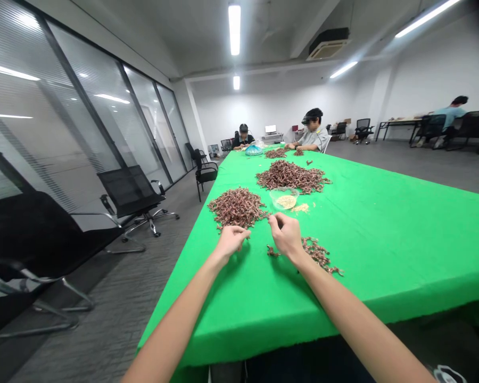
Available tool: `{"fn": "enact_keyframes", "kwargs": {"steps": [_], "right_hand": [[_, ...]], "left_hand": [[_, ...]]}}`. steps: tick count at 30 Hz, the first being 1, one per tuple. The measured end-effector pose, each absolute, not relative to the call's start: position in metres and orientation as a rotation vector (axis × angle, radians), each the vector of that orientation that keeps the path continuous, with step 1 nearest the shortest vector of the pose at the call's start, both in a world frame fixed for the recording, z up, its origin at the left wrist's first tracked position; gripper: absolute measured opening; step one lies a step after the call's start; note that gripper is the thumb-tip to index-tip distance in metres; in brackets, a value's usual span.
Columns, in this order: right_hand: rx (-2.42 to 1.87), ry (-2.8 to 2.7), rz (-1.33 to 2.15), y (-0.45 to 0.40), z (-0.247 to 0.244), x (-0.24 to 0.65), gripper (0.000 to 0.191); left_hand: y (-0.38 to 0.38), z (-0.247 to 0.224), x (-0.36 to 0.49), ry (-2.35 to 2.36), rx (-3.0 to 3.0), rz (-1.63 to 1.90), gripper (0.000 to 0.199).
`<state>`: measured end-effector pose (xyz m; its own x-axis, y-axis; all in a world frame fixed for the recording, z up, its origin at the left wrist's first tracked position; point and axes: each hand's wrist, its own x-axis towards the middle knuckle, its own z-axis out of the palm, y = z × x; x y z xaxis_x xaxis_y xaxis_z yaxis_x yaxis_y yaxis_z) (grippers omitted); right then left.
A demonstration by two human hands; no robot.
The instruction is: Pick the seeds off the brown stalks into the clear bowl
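My left hand (232,240) is closed in a pinch in front of the left pile of small reddish-brown twisted pieces (239,206); a tiny dark bit shows at its fingertips. My right hand (286,233) is closed too, a small dark piece at its fingertips, near that pile's right edge. What each holds is too small to name. Beyond my right hand stands a clear bowl (284,199) with pale grains, and more grains (301,208) lie beside it. A smaller scatter of brown pieces (319,254) lies partly behind my right wrist and forearm.
Green cloth (383,234) covers the long table. A larger brown pile (293,176) lies past the bowl. Farther off are a blue bag (254,150) and two seated people (313,135) at the table. Black chairs (131,191) stand left; another person (451,117) sits far right.
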<state>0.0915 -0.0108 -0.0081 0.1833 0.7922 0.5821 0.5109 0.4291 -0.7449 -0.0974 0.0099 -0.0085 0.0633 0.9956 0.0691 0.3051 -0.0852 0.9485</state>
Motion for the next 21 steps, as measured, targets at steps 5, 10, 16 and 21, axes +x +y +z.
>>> {"fn": "enact_keyframes", "kwargs": {"steps": [5,10,16,21], "right_hand": [[-1.229,-1.467,0.292,-0.012,-0.005,0.092,0.039],[-1.227,-1.458,0.299,-0.013,-0.002,0.093,0.039],[-1.213,-1.389,0.302,-0.012,-0.003,0.095,0.039],[-1.178,-1.336,0.330,-0.009,-0.003,0.098,0.041]], "left_hand": [[0.032,-0.018,-0.114,1.350,1.602,1.295,0.040],[0.045,-0.024,-0.127,1.464,1.856,1.347,0.058],[0.032,-0.017,-0.119,1.436,2.072,1.301,0.031],[0.007,-0.011,-0.095,1.127,2.360,0.883,0.033]]}}
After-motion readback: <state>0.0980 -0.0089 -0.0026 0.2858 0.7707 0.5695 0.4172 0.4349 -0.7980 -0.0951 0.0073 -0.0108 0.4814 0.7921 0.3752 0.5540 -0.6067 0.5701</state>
